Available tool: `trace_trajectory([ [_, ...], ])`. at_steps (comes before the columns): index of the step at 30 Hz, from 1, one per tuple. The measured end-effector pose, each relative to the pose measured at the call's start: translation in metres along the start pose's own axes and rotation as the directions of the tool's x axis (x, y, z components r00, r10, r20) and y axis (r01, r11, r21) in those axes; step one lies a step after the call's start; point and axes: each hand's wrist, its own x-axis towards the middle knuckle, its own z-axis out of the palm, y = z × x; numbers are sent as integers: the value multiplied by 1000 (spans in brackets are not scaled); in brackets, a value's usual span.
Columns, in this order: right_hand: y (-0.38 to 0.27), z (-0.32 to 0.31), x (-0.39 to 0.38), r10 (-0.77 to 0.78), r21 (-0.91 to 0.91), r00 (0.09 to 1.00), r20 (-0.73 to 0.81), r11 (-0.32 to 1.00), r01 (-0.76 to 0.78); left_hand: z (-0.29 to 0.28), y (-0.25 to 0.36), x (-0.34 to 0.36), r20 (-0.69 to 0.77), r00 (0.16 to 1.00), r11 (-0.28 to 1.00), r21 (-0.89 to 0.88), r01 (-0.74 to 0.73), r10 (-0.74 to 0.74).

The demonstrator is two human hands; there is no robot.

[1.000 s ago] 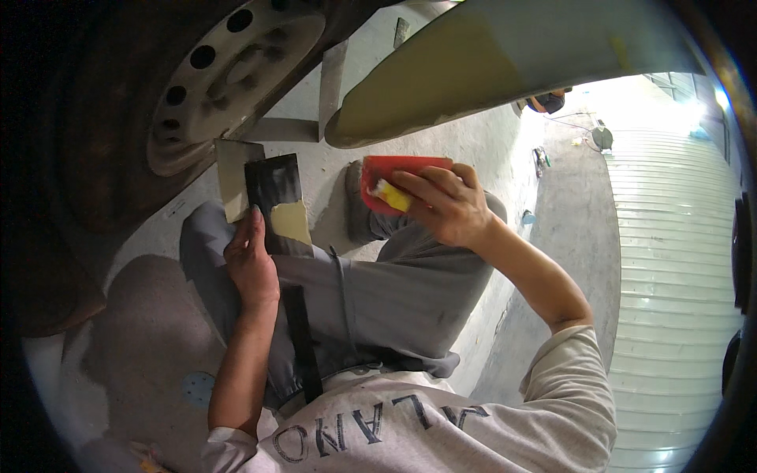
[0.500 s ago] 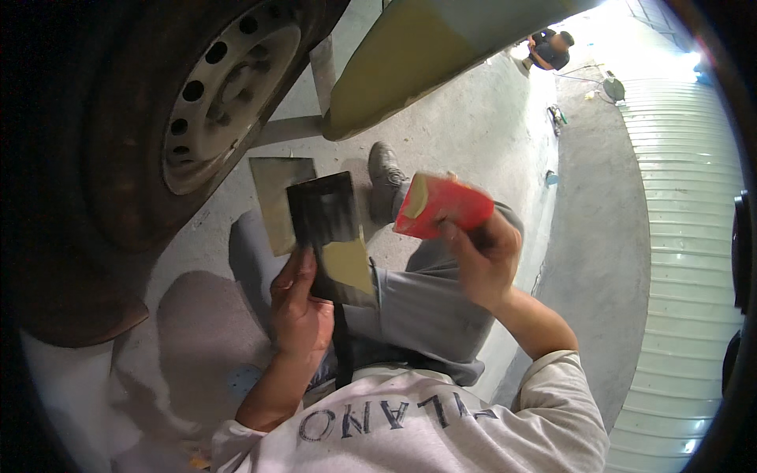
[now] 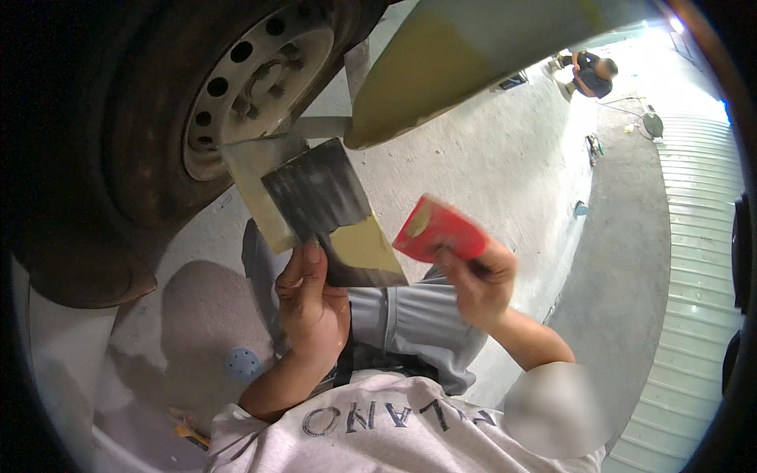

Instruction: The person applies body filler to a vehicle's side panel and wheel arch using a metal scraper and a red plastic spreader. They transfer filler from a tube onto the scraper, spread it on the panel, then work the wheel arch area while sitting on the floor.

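Observation:
My left hand [image 3: 311,307] grips a flat dark rectangular plate [image 3: 311,201], thumb on its face. A patch of pale yellow putty [image 3: 367,248] covers the plate's right part. Behind it, a paler plate [image 3: 256,185] sticks out to the left, apparently in the same grip. In my right hand [image 3: 485,288] is a red putty spreader [image 3: 449,236], pinched between thumb and fingers, with yellow putty smeared near its far left corner. The spreader hangs in the air to the right of the dark plate, with a small gap between them.
A vehicle wheel [image 3: 268,87] stands at the upper left, beside a body panel [image 3: 410,79] with a yellow-green patch. A blue perforated disc [image 3: 244,363] lies on the floor at lower left. Another person [image 3: 591,75] crouches far right, near a ribbed white wall [image 3: 694,260].
The dark plate has tilted, its top leaning left, and its putty side has come closer to the spreader. My right hand has lowered slightly. The whole view has shifted, and my shoe no longer shows.

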Motion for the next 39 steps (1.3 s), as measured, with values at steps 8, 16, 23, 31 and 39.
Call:
trace_trajectory([
  [8,14,4,12,-49,111,964,262,994,20,10,-3,15,-74,962,948,201,-245,264],
  [16,46,-5,34,-129,433,904,408,899,-67,33,-20,1,-166,875,876,261,-406,455],
  [23,66,8,40,-280,530,674,684,825,-196,27,-29,-16,-318,774,836,257,-485,547],
  [31,57,29,49,-272,481,460,845,763,-432,30,-6,-50,-332,755,823,279,-494,565],
  [39,87,67,57,-227,439,401,887,152,-885,19,-8,-41,-501,813,955,152,-256,298],
])
